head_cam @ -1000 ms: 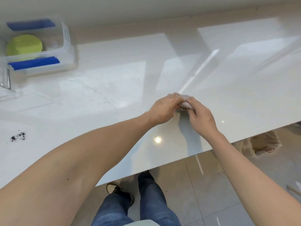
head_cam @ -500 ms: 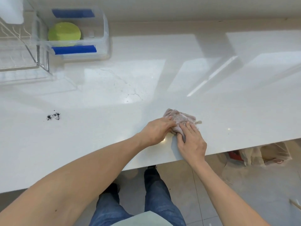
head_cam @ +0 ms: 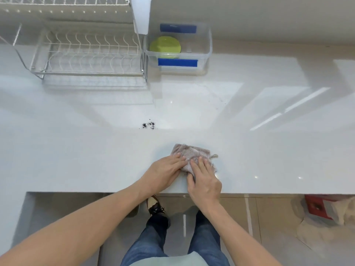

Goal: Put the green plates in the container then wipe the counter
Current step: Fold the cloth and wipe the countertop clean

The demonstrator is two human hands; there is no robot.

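A pinkish-grey cloth lies on the white counter near its front edge. My left hand presses flat on the cloth's left side, and my right hand presses on its near right part, fingers together. Green plates sit inside a clear plastic container with blue clips at the back of the counter. A small patch of dark crumbs lies on the counter between the container and the cloth.
A wire dish rack stands at the back left, beside the container. A white upright post rises next to it. Below the counter edge are my legs, tiled floor, and a red box with plastic wrap at right.
The cloth has been spread out flatter under both hands near the front edge. The view has swung left, so the rack, container and crumbs now sit nearer the centre.
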